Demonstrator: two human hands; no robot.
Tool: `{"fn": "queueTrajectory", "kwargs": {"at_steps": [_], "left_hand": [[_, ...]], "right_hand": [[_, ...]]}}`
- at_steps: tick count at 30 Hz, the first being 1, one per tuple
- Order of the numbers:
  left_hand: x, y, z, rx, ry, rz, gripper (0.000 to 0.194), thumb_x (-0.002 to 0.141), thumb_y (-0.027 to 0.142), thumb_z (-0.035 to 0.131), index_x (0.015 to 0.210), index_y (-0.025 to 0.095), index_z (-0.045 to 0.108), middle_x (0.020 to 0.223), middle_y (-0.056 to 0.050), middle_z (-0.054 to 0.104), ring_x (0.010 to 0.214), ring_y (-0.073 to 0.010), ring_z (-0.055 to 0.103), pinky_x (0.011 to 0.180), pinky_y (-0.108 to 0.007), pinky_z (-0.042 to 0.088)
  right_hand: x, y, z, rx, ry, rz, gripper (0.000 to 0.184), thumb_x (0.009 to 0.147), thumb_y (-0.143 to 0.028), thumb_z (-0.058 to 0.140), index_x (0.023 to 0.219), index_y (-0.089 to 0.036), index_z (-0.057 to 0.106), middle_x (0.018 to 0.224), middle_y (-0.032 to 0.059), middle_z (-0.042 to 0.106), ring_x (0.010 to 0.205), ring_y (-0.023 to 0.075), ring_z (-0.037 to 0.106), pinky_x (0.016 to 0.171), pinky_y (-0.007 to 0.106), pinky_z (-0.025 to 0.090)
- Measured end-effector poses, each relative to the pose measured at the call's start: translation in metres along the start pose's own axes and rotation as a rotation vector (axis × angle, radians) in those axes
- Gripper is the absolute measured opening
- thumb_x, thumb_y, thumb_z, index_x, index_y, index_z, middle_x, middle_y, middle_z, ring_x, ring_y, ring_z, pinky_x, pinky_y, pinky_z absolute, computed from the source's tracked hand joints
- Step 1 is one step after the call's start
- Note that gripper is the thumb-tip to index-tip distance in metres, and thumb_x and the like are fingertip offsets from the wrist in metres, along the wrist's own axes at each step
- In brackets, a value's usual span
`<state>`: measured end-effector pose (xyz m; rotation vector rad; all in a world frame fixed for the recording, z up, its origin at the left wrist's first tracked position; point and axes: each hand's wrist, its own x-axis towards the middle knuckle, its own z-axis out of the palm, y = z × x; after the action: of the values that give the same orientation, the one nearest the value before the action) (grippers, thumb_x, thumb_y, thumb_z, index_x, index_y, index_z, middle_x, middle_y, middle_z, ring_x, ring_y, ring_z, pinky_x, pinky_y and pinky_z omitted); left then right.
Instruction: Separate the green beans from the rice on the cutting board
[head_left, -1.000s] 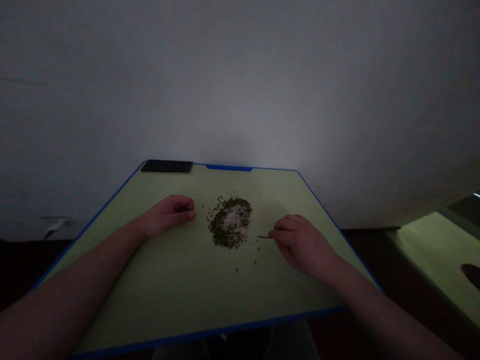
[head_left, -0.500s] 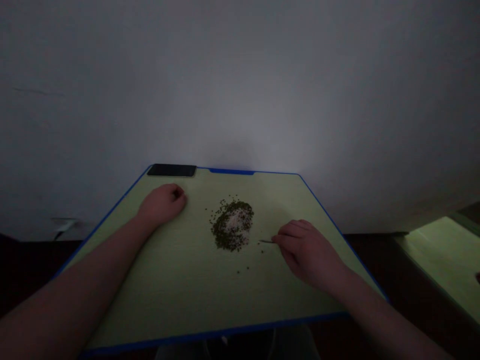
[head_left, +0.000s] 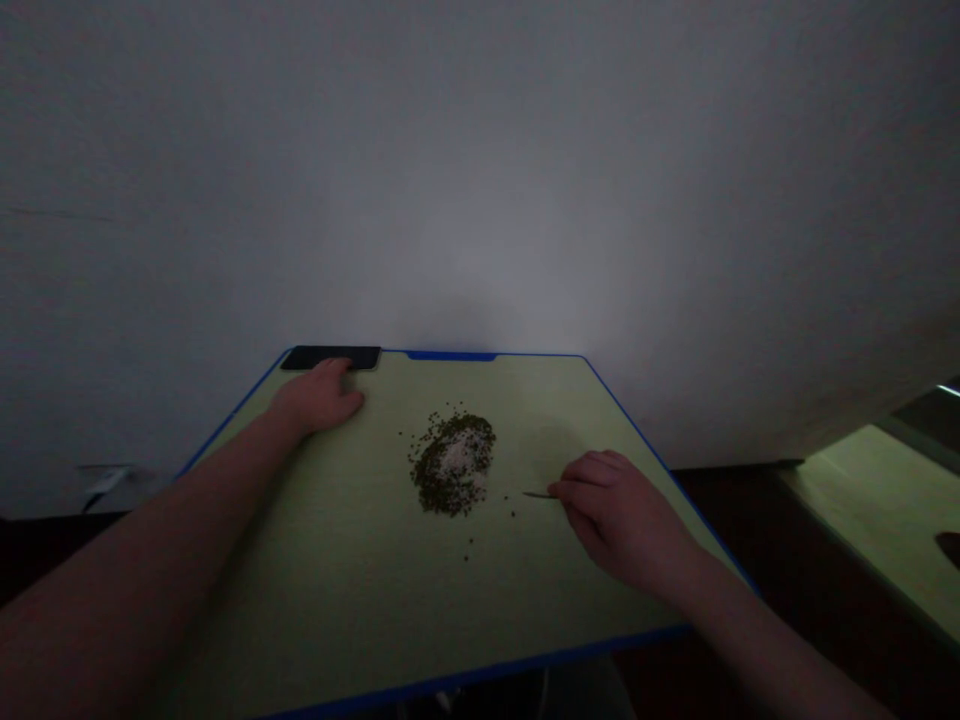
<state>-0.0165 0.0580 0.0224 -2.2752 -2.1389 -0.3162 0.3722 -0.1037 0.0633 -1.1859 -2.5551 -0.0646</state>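
Observation:
My left hand [head_left: 319, 393] rests at the far left of the table with its fingers stretched out. Its fingertips reach the near edge of a black smartphone [head_left: 315, 356], apparently touching it. Between the thumb and fingers of my right hand [head_left: 611, 505] is a thin pointed tool [head_left: 537, 494], whose rear part the hand hides; its exact kind I cannot make out. The tip points left, just right of a few stray grains. Beyond them lies a mixed pile of green beans and white rice-like grains [head_left: 454, 464], mid-table.
The pale yellow-green table [head_left: 360, 600] has a blue rim and a blue strip [head_left: 451, 356] at its back edge. A grey-white wall [head_left: 480, 200] rises directly behind it. At the far right stands another pale surface [head_left: 885, 510]. A plug [head_left: 109, 482] sits low on the left wall.
My left hand has opened from loosely curled fingers and moved up to the phone's edge. The right hand keeps its grip on the thin tool. The view has shifted slightly.

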Motion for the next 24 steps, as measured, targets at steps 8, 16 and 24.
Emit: {"fn": "queueTrajectory", "kwargs": {"at_steps": [8, 16, 24], "left_hand": [[-0.032, -0.001, -0.012, -0.059, -0.048, 0.005, 0.043, 0.075, 0.047, 0.047, 0.096, 0.012, 0.061, 0.088, -0.014, 0.066, 0.081, -0.0279, 0.062, 0.069, -0.036, 0.045], [-0.059, 0.006, -0.01, -0.208, -0.071, 0.107, 0.035, 0.077, 0.049, 0.047, 0.063, 0.018, 0.053, 0.059, -0.002, 0.056, 0.057, -0.0153, 0.051, 0.055, -0.027, 0.033], [-0.058, 0.001, -0.003, -0.265, -0.048, 0.132, 0.034, 0.078, 0.047, 0.047, 0.061, 0.018, 0.049, 0.055, 0.0, 0.05, 0.054, -0.0132, 0.047, 0.054, -0.026, 0.032]], "right_hand": [[-0.002, -0.005, -0.005, 0.053, 0.02, 0.011, 0.025, 0.086, -0.011, 0.048, 0.095, -0.017, 0.07, 0.084, 0.0088, 0.064, 0.081, 0.0213, 0.056, 0.074, 0.037, 0.046], [-0.002, -0.019, -0.006, 0.202, -0.083, 0.198, 0.025, 0.089, -0.014, 0.044, 0.104, -0.016, 0.064, 0.087, 0.0065, 0.065, 0.081, 0.0184, 0.06, 0.073, 0.032, 0.048], [0.006, -0.021, 0.011, 0.134, -0.211, 0.214, 0.026, 0.085, -0.009, 0.045, 0.098, -0.015, 0.066, 0.086, 0.007, 0.064, 0.082, 0.0196, 0.06, 0.076, 0.033, 0.047]]}}
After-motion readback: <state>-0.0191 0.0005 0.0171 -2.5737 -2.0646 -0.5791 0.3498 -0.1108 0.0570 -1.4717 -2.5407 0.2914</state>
